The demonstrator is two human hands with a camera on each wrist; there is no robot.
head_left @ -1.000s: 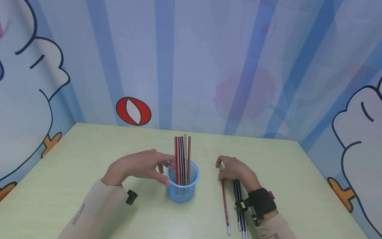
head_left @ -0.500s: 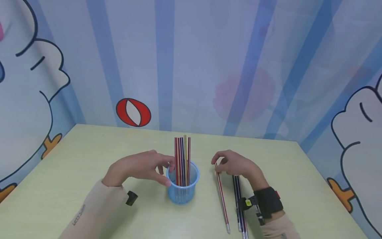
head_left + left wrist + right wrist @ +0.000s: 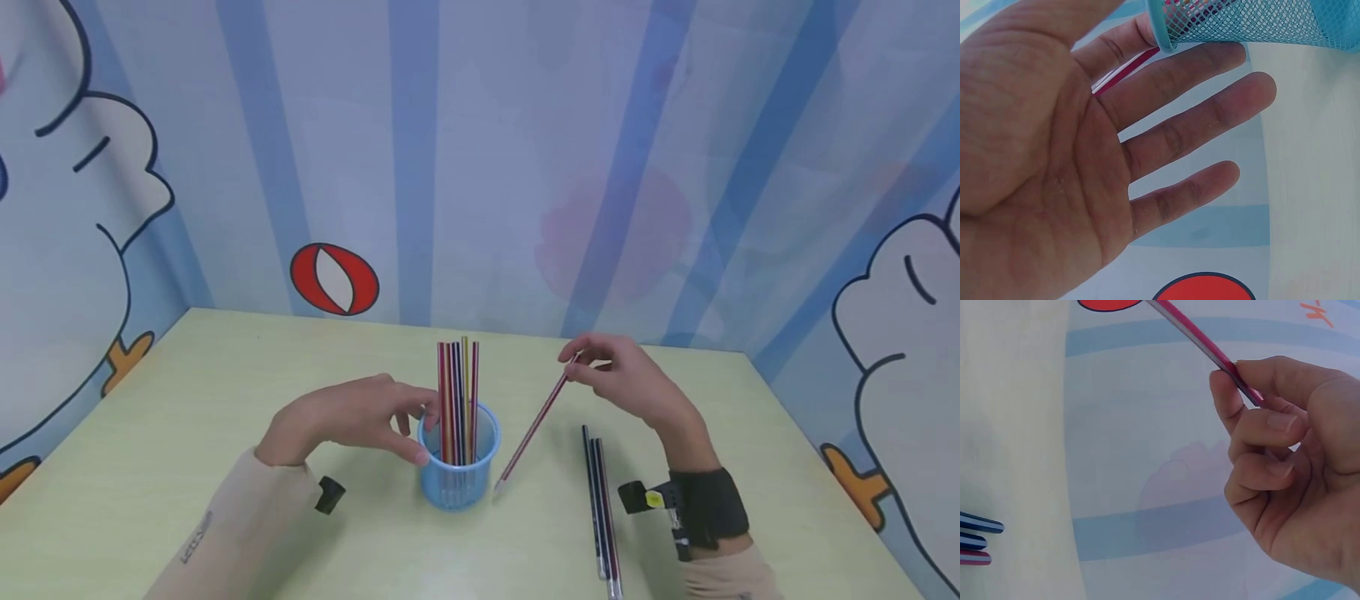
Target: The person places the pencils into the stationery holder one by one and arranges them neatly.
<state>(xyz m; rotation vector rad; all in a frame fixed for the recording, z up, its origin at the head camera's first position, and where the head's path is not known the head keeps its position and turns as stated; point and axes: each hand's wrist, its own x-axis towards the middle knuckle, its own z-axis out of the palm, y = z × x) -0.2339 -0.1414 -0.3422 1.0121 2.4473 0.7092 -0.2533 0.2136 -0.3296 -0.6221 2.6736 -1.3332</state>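
Observation:
A light blue mesh pencil cup (image 3: 455,490) stands upright on the table, with several striped pencils (image 3: 447,400) standing in it. At its left rim is my left hand (image 3: 352,414): thumb and index finger touch the rim, and the other fingers extend straight in the left wrist view. My right hand (image 3: 626,379), raised to the right of the cup, pinches a red striped pencil (image 3: 534,427) near its upper end. This pencil slants down to the left, its pale lower tip beside the cup. In the right wrist view, thumb and index fingertips hold the pencil (image 3: 1200,340).
Loose dark and red striped pencils (image 3: 602,508) lie side by side on the pale yellow table (image 3: 360,550), below the right hand. A striped cartoon backdrop (image 3: 495,167) rises behind the table's far edge.
My right hand has lifted the red pencil from the table, moving up and to the right. The pencil's lower end has swung left to the cup. My left hand stays put.

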